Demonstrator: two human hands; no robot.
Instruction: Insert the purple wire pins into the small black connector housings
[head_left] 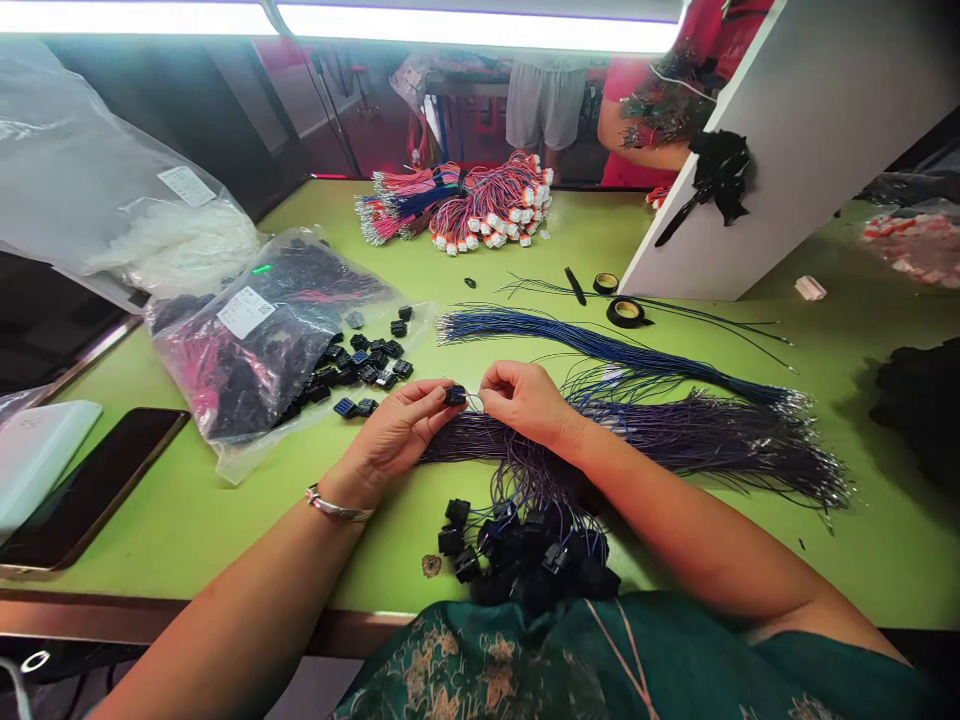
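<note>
My left hand (401, 425) pinches a small black connector housing (454, 395) above the green table (187, 520). My right hand (525, 400) is closed in a pinch right beside it, holding a thin wire end at the housing. Under both hands lies a bundle of purple wires (675, 440), with a bundle of blue wires (600, 345) behind it. A heap of finished black connectors with wires (525, 560) lies at the near edge by my lap. Loose black housings (367, 365) spill from a clear bag (262, 340) to the left.
A dark phone (90, 490) and a white box (34, 450) lie at the left. Red and blue harnesses (465, 205) are piled at the far side. Tape rolls (625, 312) sit near a white board (787, 140). Another person in red (637, 110) stands behind.
</note>
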